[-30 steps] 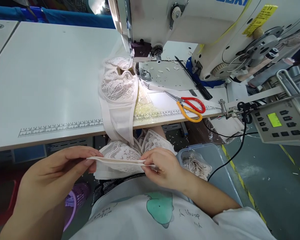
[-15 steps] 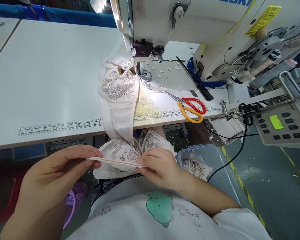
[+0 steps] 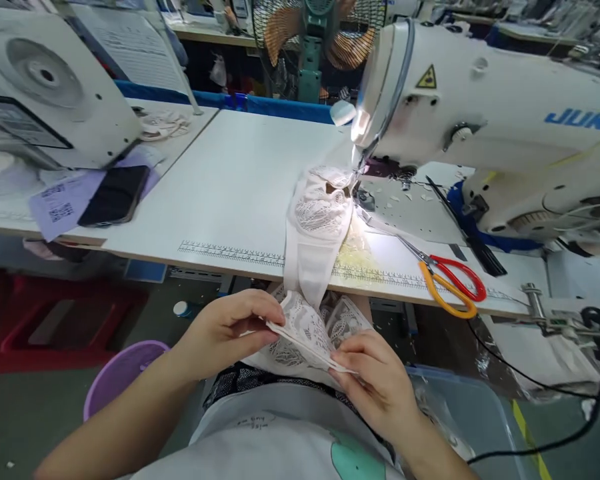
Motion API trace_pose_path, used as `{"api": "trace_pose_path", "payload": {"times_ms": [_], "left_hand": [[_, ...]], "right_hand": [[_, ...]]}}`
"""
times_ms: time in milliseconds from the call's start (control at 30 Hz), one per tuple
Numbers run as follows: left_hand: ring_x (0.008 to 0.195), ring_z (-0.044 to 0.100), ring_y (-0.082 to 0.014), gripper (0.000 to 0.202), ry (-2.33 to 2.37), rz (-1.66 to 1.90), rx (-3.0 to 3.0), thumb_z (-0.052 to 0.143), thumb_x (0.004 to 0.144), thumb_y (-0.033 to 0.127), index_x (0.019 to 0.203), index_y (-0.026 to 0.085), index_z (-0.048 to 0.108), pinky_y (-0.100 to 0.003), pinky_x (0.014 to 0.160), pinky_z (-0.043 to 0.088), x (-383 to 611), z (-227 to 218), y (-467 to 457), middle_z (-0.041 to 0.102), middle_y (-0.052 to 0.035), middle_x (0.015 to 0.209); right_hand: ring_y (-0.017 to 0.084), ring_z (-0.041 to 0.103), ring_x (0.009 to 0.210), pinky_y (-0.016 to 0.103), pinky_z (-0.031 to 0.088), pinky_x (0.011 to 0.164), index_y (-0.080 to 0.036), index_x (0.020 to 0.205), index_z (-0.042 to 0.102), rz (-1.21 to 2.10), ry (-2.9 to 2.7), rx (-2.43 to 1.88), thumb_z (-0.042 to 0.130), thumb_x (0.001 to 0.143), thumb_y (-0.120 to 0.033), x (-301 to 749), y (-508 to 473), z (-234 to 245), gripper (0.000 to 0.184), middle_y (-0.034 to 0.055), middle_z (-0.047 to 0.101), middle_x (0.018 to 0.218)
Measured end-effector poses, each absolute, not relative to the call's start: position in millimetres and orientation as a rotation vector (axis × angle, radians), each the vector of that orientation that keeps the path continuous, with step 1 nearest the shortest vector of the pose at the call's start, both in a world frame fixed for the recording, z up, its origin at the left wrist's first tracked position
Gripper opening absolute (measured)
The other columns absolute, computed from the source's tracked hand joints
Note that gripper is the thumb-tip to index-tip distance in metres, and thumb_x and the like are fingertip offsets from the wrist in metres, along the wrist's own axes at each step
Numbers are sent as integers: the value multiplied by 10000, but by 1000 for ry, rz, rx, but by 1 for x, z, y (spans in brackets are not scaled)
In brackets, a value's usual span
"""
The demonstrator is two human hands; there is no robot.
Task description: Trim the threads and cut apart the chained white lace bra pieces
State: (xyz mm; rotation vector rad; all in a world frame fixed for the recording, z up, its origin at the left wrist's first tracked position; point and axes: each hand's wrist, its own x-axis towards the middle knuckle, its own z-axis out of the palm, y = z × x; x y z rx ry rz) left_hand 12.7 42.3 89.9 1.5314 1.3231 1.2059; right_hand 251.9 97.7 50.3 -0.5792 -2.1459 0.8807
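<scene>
A white lace bra (image 3: pixel 317 217) lies on the sewing table, its upper end beside the needle area of the sewing machine (image 3: pixel 460 127). White fabric hangs over the table's front edge down to a lace cup (image 3: pixel 303 327) above my lap. My left hand (image 3: pixel 240 327) pinches one end of the cup's narrow edge between thumb and fingers. Lower and to the right, my right hand (image 3: pixel 373 370) pinches the other end, so the edge stretches slantwise between both hands. Whether the cup in my hands and the fabric on the table are one garment, I cannot tell.
Scissors (image 3: pixel 445 280) with red and orange handles lie at the table's front edge, near a black tool (image 3: pixel 473 237). To the left are a dark phone (image 3: pixel 115 193) and another machine (image 3: pixel 55 87). Below stand a purple basket (image 3: pixel 113 377) and a clear bin (image 3: pixel 475 393).
The view has swung left and up, bringing the left machine, phone and fan into sight. Both hands keep their pinch; the edge between them now slants more steeply and the hands are closer together.
</scene>
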Motion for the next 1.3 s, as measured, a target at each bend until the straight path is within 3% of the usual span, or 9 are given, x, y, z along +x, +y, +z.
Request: {"api": "trace_pose_path", "payload": {"times_ms": [333, 433, 500, 633, 800, 1033, 1100, 1200, 1300], "left_hand": [[752, 633, -158, 135, 1368, 1032, 1748, 553, 761, 69, 768, 187, 618, -198, 595, 508, 14, 96, 35, 661, -68, 808], [643, 635, -115, 150, 1325, 950, 1722, 487, 795, 66, 797, 185, 578, -183, 547, 512, 12, 95, 32, 658, -77, 925], [601, 626, -101, 158, 1336, 873, 1724, 456, 805, 66, 776, 186, 555, -181, 552, 509, 12, 94, 30, 655, -62, 904], [730, 624, -143, 144, 1410, 851, 1811, 496, 783, 79, 766, 199, 574, -187, 629, 500, 15, 95, 31, 651, -38, 806], [778, 628, -147, 296, 1383, 951, 1851, 588, 759, 84, 1018, 223, 624, -173, 654, 514, 17, 93, 34, 658, -47, 883], [676, 589, -106, 191, 1354, 936, 1943, 492, 807, 62, 834, 202, 618, -155, 582, 477, 16, 87, 37, 576, -29, 776], [698, 604, -104, 200, 1380, 876, 1994, 473, 815, 51, 834, 205, 598, -144, 582, 475, 13, 87, 38, 599, -40, 835], [809, 637, -117, 217, 1403, 830, 2096, 444, 831, 30, 879, 207, 558, -154, 654, 503, 10, 87, 41, 640, -63, 1007], [841, 640, -118, 216, 1423, 890, 2127, 432, 829, -1, 886, 191, 512, -168, 721, 515, 8, 86, 46, 660, -57, 946]], "right_hand": [[184, 561, 668, 302, 486, 544, -185, 951, 620, 565, -2246, -464, 520, 787, -26, 257, 98, 59, 249, 70, 634, 717], [175, 565, 640, 295, 490, 520, -179, 899, 628, 507, -2265, -439, 542, 781, -24, 257, 100, 62, 213, 65, 640, 694], [173, 567, 632, 297, 491, 514, -184, 876, 625, 475, -2280, -435, 563, 776, -26, 259, 100, 61, 197, 61, 647, 696], [179, 573, 654, 315, 508, 547, -173, 888, 617, 431, -2320, -419, 600, 771, -42, 264, 100, 54, 176, 67, 666, 727], [190, 583, 685, 327, 513, 558, -175, 927, 619, 434, -2335, -424, 590, 778, -50, 267, 99, 48, 196, 73, 669, 745], [180, 571, 650, 310, 504, 547, -159, 868, 635, 463, -2331, -423, 599, 763, -31, 262, 104, 54, 169, 74, 657, 711], [167, 555, 621, 293, 490, 528, -145, 820, 636, 491, -2324, -442, 589, 763, -21, 258, 108, 58, 144, 75, 645, 684], [156, 538, 595, 273, 458, 494, -121, 773, 633, 499, -2309, -462, 582, 765, -17, 250, 115, 60, 116, 80, 636, 661], [162, 543, 615, 276, 457, 500, -105, 800, 636, 456, -2291, -465, 587, 764, -15, 246, 122, 54, 109, 87, 641, 672]]}}
